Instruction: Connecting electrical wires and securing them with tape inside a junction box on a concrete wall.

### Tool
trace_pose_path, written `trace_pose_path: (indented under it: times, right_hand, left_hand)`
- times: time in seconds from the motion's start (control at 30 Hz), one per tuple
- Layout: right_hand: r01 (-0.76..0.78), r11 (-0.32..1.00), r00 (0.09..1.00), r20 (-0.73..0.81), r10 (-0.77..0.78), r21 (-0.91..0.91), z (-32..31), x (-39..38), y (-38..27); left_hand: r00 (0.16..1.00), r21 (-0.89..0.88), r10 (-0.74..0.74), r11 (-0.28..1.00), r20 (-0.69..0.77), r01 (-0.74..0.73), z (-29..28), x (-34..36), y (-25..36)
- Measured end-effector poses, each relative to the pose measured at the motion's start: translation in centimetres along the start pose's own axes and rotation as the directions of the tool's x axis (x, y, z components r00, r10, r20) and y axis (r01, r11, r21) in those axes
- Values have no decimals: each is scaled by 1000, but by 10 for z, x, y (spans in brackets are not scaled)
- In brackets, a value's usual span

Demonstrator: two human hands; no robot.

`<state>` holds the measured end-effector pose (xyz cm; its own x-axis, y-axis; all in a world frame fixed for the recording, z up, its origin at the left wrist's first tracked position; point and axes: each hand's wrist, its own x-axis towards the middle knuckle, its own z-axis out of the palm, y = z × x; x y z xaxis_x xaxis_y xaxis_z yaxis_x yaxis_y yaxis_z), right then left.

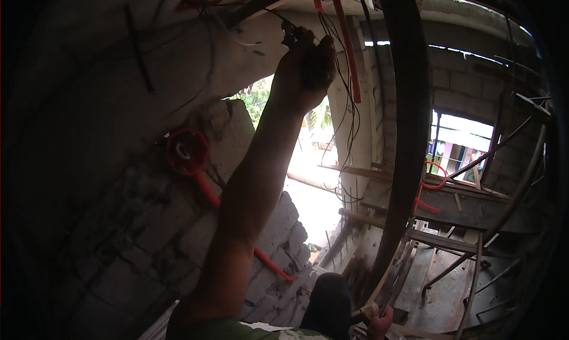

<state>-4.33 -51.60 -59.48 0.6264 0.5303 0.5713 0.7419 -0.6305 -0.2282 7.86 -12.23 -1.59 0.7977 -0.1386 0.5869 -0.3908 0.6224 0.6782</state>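
Observation:
My left arm stretches upward, and my left hand (305,67) is closed near the overhead beam. A small dark tool (289,35) sticks out past its fingers; shadow hides its exact kind. A thin dark wire runs from above toward the tool. Several loose black wires (349,132) hang just right of this hand, below an orange conduit (348,50). Low in the view, my right hand (379,324) is closed beside the foot of a long dark beam (409,103). A slim greyish piece shows at its fingers, too small to name.
On the rough block wall (136,227) at left sits a red junction box (188,152) with orange conduit (274,263) running down from it. An orange conduit loop (435,177) is near the window opening at right. Wooden planks and poles (444,240) lie lower right. My knee (329,304) shows below.

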Motion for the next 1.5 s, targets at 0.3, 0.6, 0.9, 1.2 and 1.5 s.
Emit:
trace_pose_path:
  times: [0.3,0.6,0.9,1.2,1.5]
  right_hand:
    - [-608,424,744,294,600,671,-5,16,-20]
    - [-613,532,775,314,548,584,3,5,-9]
    - [-625,242,662,340,668,742,29,-3,-4]
    - [-608,323,696,292,656,725,31,-8,-10]
    - [-463,141,780,327,533,875,26,7,-24]
  left_hand:
    - [908,335,189,940,-374,-58,-114,53,66]
    - [398,625,640,758,-658,-185,-134,-21,58]
    - [396,661,600,750,-695,23,-91,-149,-32]
    - [641,492,-179,499,-747,713,-50,-416,-312]
    - [463,25,-747,516,-477,856,22,-426,-390]
